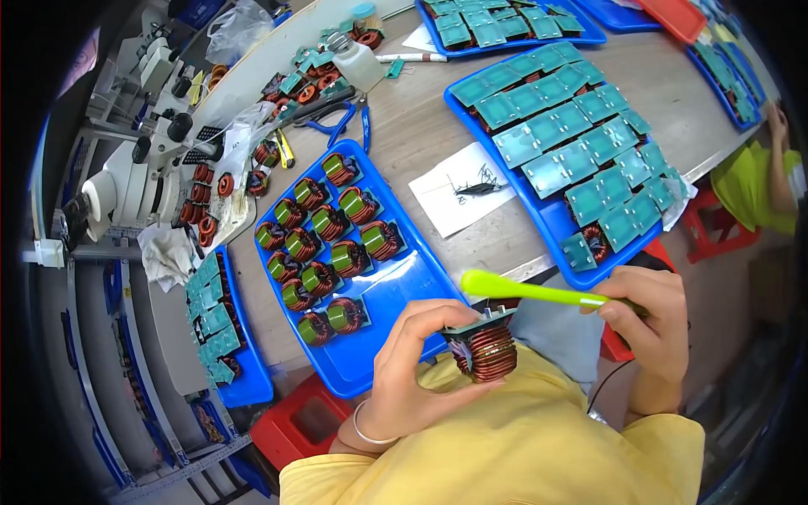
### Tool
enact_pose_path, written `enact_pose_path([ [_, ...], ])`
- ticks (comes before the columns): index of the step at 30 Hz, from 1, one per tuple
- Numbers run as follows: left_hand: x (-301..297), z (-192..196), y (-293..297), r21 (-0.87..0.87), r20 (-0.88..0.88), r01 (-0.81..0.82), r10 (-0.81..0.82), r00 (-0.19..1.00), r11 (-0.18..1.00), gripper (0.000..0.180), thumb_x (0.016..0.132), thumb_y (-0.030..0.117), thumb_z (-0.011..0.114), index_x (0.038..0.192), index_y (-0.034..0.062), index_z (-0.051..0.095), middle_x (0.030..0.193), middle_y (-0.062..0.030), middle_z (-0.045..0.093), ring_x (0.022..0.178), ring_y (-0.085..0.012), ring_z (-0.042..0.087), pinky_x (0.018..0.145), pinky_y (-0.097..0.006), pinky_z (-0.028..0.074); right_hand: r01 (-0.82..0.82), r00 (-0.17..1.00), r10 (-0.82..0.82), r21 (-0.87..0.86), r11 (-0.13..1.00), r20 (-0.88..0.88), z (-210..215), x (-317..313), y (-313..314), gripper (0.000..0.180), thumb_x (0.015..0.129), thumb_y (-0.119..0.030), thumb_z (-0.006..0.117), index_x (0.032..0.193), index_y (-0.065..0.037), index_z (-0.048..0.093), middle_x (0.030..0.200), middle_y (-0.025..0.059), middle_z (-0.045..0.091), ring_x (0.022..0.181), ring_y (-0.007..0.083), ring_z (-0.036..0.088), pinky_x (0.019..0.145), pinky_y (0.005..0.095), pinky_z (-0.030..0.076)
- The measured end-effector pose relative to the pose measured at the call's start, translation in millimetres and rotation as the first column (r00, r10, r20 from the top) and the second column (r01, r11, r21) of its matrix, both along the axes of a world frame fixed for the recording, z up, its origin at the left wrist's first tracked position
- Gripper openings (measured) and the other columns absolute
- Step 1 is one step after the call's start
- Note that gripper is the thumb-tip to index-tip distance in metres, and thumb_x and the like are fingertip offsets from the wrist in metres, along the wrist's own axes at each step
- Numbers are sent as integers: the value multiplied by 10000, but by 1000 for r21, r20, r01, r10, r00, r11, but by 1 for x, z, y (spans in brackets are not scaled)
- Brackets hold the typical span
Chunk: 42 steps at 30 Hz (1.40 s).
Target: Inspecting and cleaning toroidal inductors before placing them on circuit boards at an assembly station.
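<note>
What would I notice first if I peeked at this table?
Probably the bright blue tray in the middle, holding rows of copper coils with green bands. Close below it, the left hand holds one coil while the right hand points a lime-green tool at it.

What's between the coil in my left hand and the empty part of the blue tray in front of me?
Nothing visible. The left hand holds the coil just beside the blue tray, whose near part lies bare.
</note>
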<state>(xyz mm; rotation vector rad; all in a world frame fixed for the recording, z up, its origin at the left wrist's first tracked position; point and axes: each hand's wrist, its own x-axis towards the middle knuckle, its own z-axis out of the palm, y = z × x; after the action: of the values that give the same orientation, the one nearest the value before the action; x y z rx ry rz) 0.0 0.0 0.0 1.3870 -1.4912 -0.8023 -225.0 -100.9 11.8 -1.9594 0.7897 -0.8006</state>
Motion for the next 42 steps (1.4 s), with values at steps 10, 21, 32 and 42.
enact_pose_path([
  [10, 6, 5, 1, -15, -57, 66, -67, 996, 998, 588, 565, 97, 837, 1049, -10, 521, 1013, -131, 589, 940, -252, 566, 803, -319, 466, 5, 999, -8, 78, 997, 38, -3, 12, 4, 156, 733, -115, 611, 744, 40, 611, 624, 104, 578, 493, 153, 513, 457, 233, 359],
  [21, 3, 7, 5, 15, -162, 93, -90, 983, 996, 624, 561, 131, 848, 1065, -28, 517, 1009, -148, 589, 935, -252, 576, 816, -322, 466, -7, 1000, 5, 108, 994, 24, -1, 6, 6, 178, 762, -136, 596, 754, 41, 615, 648, 106, 608, 513, 149, 533, 472, 231, 382],
  [32, 4, 7, 9, 84, -209, 139, -119, 971, 987, 773, 452, 118, 893, 1085, -54, 485, 1056, -151, 542, 1016, -247, 539, 920, -370, 413, -29, 1000, 28, 127, 992, 9, -2, 2, 3, 188, 790, -138, 583, 767, 45, 616, 672, 102, 617, 536, 140, 542, 483, 229, 392],
  [42, 20, -4, 9, -202, -375, -200, 113, 920, 959, 685, 528, 65, 850, 1097, -28, 482, 998, -134, 533, 923, -231, 551, 804, -333, 448, 132, 943, -131, -15, 991, -305, -23, -21, 1, 146, 753, -90, 659, 797, 44, 619, 607, 103, 507, 540, 230, 501, 483, 274, 374],
])
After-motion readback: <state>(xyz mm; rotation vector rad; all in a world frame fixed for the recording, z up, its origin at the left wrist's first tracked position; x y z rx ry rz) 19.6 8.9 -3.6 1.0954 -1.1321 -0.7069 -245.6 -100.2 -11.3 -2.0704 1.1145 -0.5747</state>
